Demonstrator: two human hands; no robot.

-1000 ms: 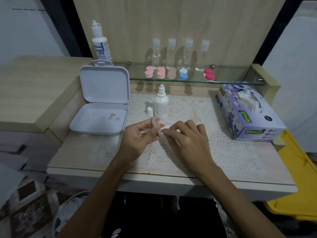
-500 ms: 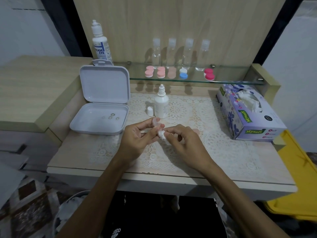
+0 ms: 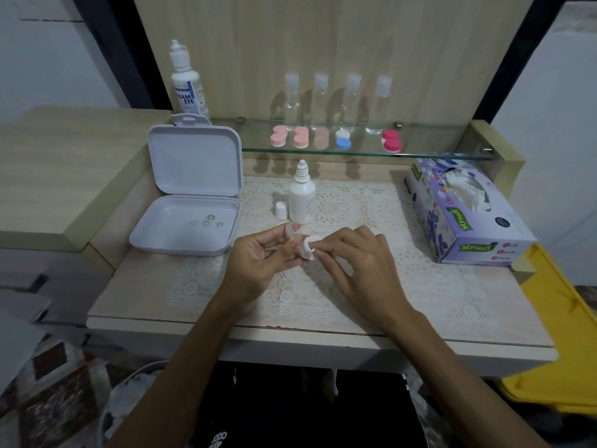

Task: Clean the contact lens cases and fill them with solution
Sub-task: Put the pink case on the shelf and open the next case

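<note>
left hand [image 3: 258, 260] at frame centre pinches a small clear-pink contact lens case [image 3: 294, 232] between thumb and fingertips; right hand [image 3: 358, 263] just beside it pinches a white wad of tissue [image 3: 308, 248] and presses it against the case. both hover above the white lace mat [image 3: 371, 279], so my read is the wipe step is under way and filling is not started

risks, as I judge them:
- case is tiny and likely slick, held only at the tips; a hard rub could pop it out onto the mat or off the near edge of the table [image 3: 323, 331]
- tissue can shed lint into the well, which spoils the clean
- open white dropper bottle [image 3: 302, 202] stands upright just above the hands, nozzle bare; a knuckle swing could tip it and lose solution
- its small white cap [image 3: 281, 210] sits loose just left of the bottle and could roll if bumped

around:
- open white hinged plastic box [image 3: 181, 234] at centre left, a few small round lenses [image 3: 206, 221] in its base; an elbow could drag it
- purple-white tissue box [image 3: 465, 215] at right, well apart from the hands
- glass shelf [image 3: 420, 153] in the upper middle carries pink, blue-and-white and red lens cases [image 3: 342, 139], with four clear bottles [image 3: 336, 101] behind; reaching there means going over the dropper bottle
- tall white solution bottle [image 3: 189, 82] at upper left behind the box lid

can't tell whether the held case has a cap on
</note>
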